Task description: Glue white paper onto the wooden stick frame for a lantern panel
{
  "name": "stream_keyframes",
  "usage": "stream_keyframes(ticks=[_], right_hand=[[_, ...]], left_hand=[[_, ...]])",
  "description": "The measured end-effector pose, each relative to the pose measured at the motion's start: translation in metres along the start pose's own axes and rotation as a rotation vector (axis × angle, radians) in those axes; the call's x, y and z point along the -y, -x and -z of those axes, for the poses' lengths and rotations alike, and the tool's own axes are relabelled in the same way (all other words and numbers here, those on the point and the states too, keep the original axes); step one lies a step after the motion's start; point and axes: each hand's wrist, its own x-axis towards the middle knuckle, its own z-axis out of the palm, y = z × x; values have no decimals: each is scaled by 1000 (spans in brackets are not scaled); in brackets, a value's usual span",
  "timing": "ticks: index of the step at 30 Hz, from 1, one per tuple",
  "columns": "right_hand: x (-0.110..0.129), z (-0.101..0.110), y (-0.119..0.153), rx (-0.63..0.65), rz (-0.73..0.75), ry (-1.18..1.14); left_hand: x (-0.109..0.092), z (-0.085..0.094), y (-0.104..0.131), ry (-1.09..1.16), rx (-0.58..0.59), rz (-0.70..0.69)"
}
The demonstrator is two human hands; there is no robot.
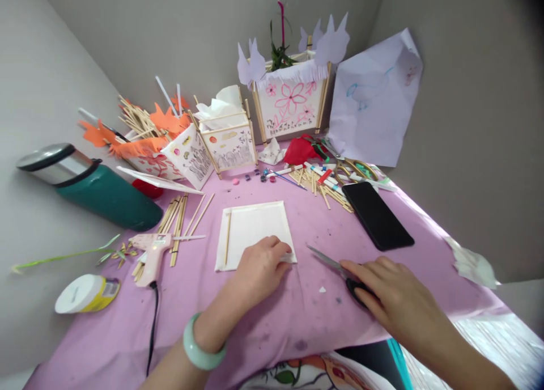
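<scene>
My left hand [262, 268] rests at the lower right corner of a white square panel [255, 225], its fingers closed on the panel's edge flap. A thin wooden stick [228, 237] lies along the panel's left side. To the right, my right hand [389, 291] is closed round the black handle of a pair of scissors [331, 261], whose blades are together and point toward the panel. Between my hands, a tiny white scrap [322, 289] lies on the pink cloth.
On the left are a pink glue gun [153, 254], a green tumbler [106, 194], a white-lidded tub [87, 293] and wooden sticks [174, 220]. Decorated paper boxes [228, 146] stand behind. At the right lie a black phone [377, 214], markers and more sticks [317, 183].
</scene>
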Motion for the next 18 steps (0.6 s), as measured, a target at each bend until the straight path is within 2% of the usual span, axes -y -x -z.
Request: stream_keyframes(ticks=[3,9,18], right_hand=[[9,6,-1,22,27,54],[23,9,-8,42,8,41],[32,13,-13,85,-45,30]], left_hand=[[-4,-7,-9,-27,18,-42],[-2,-6,-13,17,21,-57],[3,-9,-14,-42,25,-107]])
